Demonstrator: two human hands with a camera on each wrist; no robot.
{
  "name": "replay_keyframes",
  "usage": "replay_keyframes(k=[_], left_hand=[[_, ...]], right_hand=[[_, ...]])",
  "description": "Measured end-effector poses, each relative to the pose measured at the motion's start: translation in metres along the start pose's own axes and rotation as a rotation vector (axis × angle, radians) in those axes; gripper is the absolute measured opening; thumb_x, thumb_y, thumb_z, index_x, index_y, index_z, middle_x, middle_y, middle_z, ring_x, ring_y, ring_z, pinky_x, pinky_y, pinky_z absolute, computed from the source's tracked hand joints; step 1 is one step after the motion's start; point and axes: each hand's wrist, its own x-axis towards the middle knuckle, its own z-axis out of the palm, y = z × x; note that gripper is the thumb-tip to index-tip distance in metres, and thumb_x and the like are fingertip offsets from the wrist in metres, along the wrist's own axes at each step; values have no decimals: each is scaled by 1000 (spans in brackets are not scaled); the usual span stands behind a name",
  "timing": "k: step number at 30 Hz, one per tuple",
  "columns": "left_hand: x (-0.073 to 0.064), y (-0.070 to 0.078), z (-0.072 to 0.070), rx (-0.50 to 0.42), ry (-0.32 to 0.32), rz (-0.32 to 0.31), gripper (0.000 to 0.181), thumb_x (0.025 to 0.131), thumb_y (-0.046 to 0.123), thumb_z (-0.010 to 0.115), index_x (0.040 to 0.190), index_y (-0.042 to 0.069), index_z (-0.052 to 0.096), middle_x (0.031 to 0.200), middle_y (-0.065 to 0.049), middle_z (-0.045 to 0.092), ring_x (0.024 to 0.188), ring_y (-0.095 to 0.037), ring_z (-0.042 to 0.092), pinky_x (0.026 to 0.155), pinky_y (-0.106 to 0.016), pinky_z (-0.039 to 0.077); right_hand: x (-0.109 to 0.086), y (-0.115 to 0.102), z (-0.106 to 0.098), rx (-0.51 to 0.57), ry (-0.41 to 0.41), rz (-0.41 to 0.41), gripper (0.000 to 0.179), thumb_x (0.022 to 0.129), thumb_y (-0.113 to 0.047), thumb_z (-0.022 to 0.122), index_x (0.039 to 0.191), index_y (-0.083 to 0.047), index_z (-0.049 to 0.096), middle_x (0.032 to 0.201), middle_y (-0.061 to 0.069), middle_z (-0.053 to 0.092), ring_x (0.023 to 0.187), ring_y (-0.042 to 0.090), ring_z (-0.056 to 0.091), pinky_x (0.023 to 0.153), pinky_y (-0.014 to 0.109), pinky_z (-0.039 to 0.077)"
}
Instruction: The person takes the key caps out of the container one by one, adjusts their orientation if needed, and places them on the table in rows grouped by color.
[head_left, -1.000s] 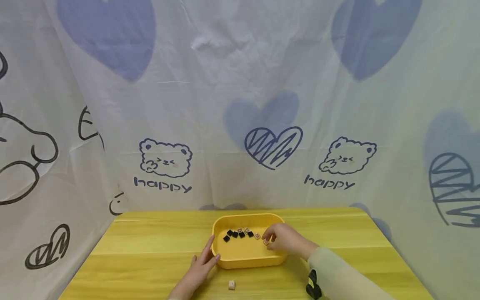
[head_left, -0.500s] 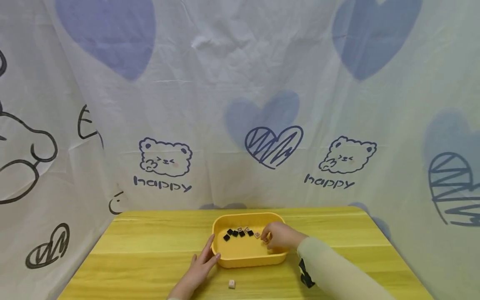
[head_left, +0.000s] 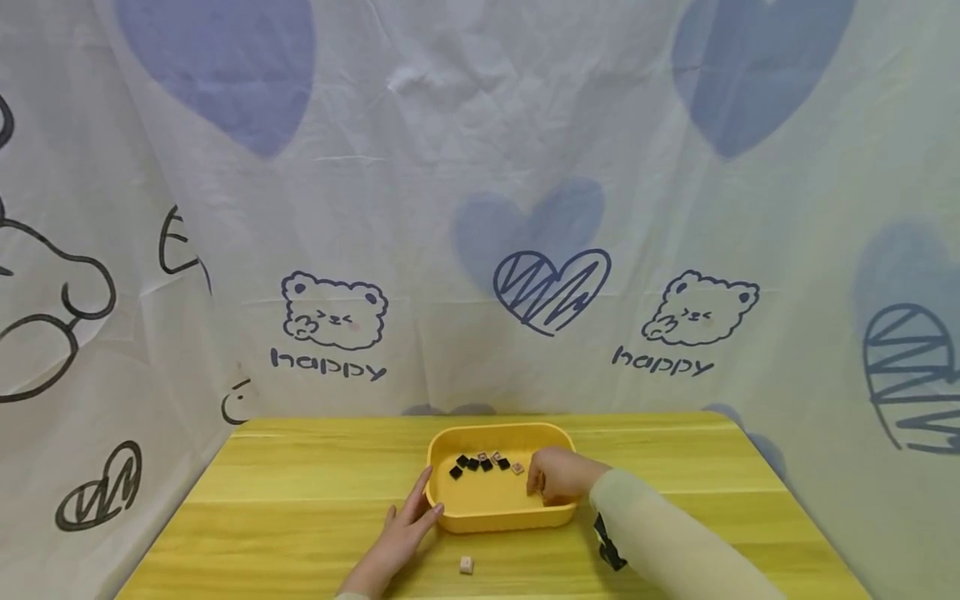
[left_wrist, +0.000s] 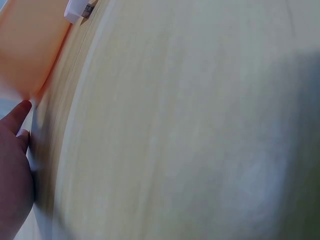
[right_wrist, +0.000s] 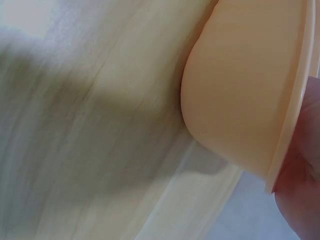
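My left hand (head_left: 402, 533) rests its fairly straight fingers on the left wall of a yellow plastic tray (head_left: 506, 523). In the left wrist view the fingertips of that hand (left_wrist: 14, 165) meet the tray's corner. My right hand (head_left: 561, 477) reaches over the right rim, its curled fingertips pinching a keycap low inside the tray; the fingers mostly hide it. Toward the back of the tray lie several loose keycaps, some black (head_left: 472, 464), some pinkish (head_left: 517, 468) with their hollow undersides up. In the right wrist view the tray wall (right_wrist: 240, 90) hides the right fingertips.
One pale keycap (head_left: 467, 565) sits on the yellow wood-grain table (head_left: 315, 492), in front of the tray. Behind the table hangs a white cloth (head_left: 450, 350) printed with hearts and bears. A dark strap (head_left: 609, 546) hangs under the right sleeve.
My right fingers have curled in over the pinkish keycap at the tray's right side, which was visible by the fingertips before. My left hand has stayed at the tray.
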Motion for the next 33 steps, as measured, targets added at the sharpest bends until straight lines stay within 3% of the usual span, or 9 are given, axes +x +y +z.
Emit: replay_keyframes(k=[7,17,19,22,25,28,33], left_hand=[[0,0,1,12,-2,13,67,102,35,51,157,17,17,144,-28,41,137,-46,31,108,-66,-14],[-2,3,1,-9,6,-4,69,101,35,52,157,17,17,144,-30,39,137,-48,29,109,-64,-15],[-2,5,1,-13,10,-8,69,101,35,52,157,17,17,144,-30,38,137,-48,28,109,-64,-15],[-3,6,0,-9,13,-6,69,101,35,52,157,17,16,145,-29,38,138,-48,27,109,-63,-15],[-3,7,0,-7,8,-7,69,102,35,51,158,18,16,145,-29,38,138,-46,27,109,-62,-15],[-3,6,0,-9,0,-6,68,102,34,51,158,18,15,145,-29,37,139,-46,27,109,-63,-15],[-2,4,0,-19,-7,6,69,102,34,51,158,16,15,145,-30,37,138,-46,27,108,-64,-15]], right_hand=[[-2,2,2,-67,-13,-7,24,72,12,76,86,-8,78,84,-3,70,78,11,65,65,24,55],[-13,-2,-11,-28,42,-15,35,70,12,69,100,-3,77,96,5,71,69,7,50,60,23,44],[-15,-5,-13,-20,52,-56,24,70,13,65,86,-1,76,81,0,65,62,6,42,55,22,37],[-16,-6,-15,-2,67,-134,19,69,15,60,64,-3,61,66,-4,47,57,9,29,53,24,26],[-19,-7,-13,17,110,-178,20,72,13,62,65,-5,64,67,-9,51,59,6,41,54,19,35],[-23,-10,-11,53,162,-162,16,77,8,67,84,-4,76,81,-6,64,72,10,58,63,22,50],[-29,-19,-4,162,210,-122,11,82,3,70,89,-4,75,88,-3,65,71,8,60,62,23,54]])
